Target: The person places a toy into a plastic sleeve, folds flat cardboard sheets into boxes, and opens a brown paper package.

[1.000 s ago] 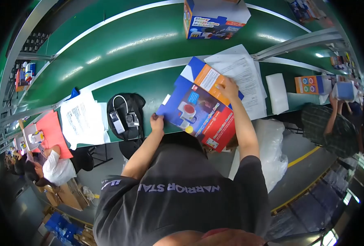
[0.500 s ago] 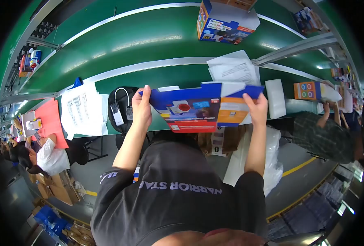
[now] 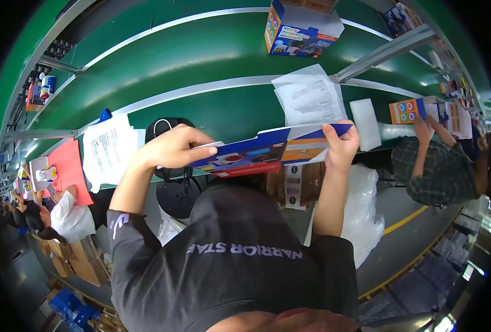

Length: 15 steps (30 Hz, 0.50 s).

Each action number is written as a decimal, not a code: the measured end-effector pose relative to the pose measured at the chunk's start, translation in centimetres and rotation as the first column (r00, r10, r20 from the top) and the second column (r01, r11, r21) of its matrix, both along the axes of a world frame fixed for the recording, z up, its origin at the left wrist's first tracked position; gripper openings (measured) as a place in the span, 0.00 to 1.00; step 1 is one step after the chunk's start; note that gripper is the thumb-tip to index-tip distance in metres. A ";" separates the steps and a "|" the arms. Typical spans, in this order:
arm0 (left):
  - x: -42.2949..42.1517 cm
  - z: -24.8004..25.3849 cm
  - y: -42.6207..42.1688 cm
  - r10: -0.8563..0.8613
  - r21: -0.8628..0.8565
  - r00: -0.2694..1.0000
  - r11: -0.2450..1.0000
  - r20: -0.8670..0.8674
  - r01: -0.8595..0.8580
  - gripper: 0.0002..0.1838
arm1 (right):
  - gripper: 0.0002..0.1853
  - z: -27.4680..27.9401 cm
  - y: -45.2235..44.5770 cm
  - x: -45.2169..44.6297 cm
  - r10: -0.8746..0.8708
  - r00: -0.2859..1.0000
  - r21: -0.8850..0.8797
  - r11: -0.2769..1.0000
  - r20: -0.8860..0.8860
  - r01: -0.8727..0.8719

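Over there, the left hand and right hand each grip one end of a flat blue, red and orange printed carton, tilted almost edge-on at the near side of the green worktop, printed sheets lying just beyond.

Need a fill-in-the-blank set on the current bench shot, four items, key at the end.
1. The left hand and right hand hold opposite ends of a printed carton; its orange panel is nearer the ____ hand.
2. The box on the shelf reads "Story Projection ____".
3. Of the two hands, the ____ one is nearer the black bag.
4. The line on the floor at the right is coloured ____.

Missing words: right; Machine; left; yellow.
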<state>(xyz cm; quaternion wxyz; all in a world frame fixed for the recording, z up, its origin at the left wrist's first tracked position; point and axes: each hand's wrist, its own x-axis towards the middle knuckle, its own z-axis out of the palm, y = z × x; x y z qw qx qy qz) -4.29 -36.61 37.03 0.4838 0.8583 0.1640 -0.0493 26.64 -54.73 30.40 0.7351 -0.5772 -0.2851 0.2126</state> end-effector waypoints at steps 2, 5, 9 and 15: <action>0.0 -0.2 -0.4 0.040 -0.013 0.999 0.999 -0.033 -0.041 0.16 | 0.17 -0.2 0.5 -0.3 0.003 0.999 0.019 1.000 0.036 -0.004; 0.1 0.1 -2.5 0.165 0.062 0.985 0.985 -0.042 -0.162 0.15 | 0.33 -1.2 0.7 -1.2 -0.101 0.970 -0.001 0.995 0.223 0.104; 0.3 1.0 -6.6 0.259 0.089 0.957 0.958 0.126 -0.271 0.11 | 0.57 -0.7 1.5 -6.8 -0.168 0.875 0.005 0.982 0.454 0.186; 0.3 2.3 -8.3 0.327 0.049 0.945 0.944 0.007 -0.327 0.11 | 0.48 1.2 3.3 -10.5 -0.012 0.960 -0.030 0.999 0.281 0.022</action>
